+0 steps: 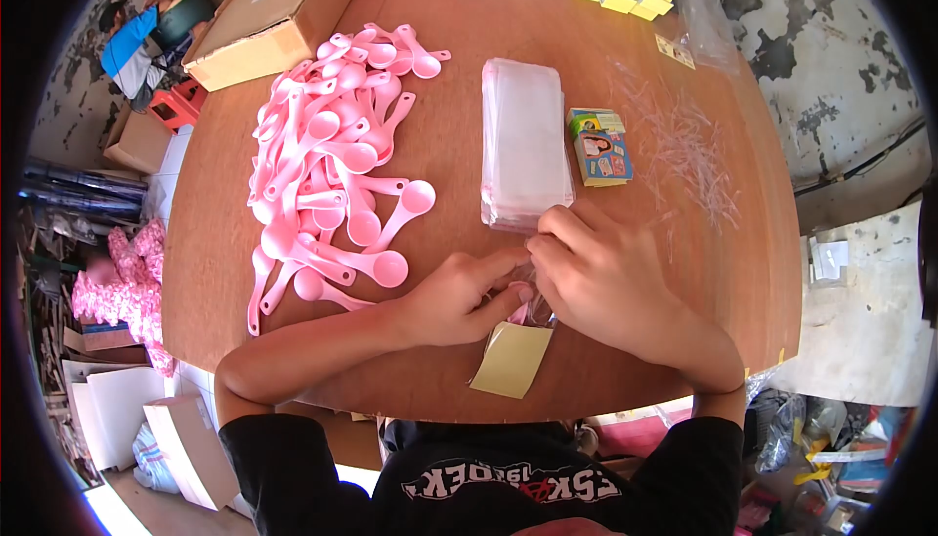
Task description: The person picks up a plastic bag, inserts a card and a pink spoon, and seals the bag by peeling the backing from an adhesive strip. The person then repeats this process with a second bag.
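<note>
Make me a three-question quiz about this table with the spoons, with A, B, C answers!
1. Where does the pile of spoons lie?
A. left of the stack of clear bags
B. on the cardboard box
C. under the table

2. What colour are the spoons?
A. blue
B. pink
C. green

3. What are the left hand and right hand doing?
A. resting apart
B. waving
C. pinching something small together

Answers: 1 A, the pile sits left of the bags. 2 B, all are pink. 3 C, fingertips meet over a small clear packet.
</note>
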Tool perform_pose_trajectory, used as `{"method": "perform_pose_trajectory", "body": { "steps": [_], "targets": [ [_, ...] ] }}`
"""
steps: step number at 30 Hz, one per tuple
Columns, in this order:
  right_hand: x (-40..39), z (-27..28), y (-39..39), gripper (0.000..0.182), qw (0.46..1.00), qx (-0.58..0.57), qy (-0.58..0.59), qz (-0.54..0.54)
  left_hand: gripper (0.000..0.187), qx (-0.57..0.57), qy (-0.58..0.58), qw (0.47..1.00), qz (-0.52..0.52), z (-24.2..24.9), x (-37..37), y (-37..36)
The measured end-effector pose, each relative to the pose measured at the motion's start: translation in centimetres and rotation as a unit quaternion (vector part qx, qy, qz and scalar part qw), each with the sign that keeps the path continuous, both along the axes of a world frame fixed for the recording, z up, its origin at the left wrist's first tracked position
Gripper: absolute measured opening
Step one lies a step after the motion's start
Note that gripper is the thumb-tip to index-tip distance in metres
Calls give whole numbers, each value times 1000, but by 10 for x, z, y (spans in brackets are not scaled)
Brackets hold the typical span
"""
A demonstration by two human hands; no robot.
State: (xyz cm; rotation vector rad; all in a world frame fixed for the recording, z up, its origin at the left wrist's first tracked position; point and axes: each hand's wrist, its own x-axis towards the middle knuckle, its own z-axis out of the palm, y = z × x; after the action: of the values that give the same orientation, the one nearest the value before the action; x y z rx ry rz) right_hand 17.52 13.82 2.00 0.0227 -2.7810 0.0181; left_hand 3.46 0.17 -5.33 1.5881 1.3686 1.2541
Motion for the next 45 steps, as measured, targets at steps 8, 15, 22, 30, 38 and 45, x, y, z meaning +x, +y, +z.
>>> {"method": "perform_pose_trajectory", "body": {
  "steps": [8, 15, 22, 30, 38, 45],
  "targets": [
    [-3, -2, 4, 13, 998, -61, 24, -10, 31, 40, 9, 998, -41, -4, 0, 1],
    [-5, 5, 13, 17, 977, -190, 94, -12, 35, 71, 4, 997, -16, -5, -1, 2],
    [14, 40, 65, 14, 780, -621, 35, 73, 37, 54, -101, 993, 27, -15, -2, 1],
    [29, -23, 196, 15, 917, 221, 124, -307, 36, 44, -126, 989, 67, -18, -2, 4],
    [11, 42, 91, 19, 921, -300, 104, -227, 32, 64, -154, 978, 124, -19, -6, 6],
    [-1, 21, 54, 22, 850, -507, -137, -26, 31, 87, -224, 963, 125, -10, -2, 7]
  ]
}}
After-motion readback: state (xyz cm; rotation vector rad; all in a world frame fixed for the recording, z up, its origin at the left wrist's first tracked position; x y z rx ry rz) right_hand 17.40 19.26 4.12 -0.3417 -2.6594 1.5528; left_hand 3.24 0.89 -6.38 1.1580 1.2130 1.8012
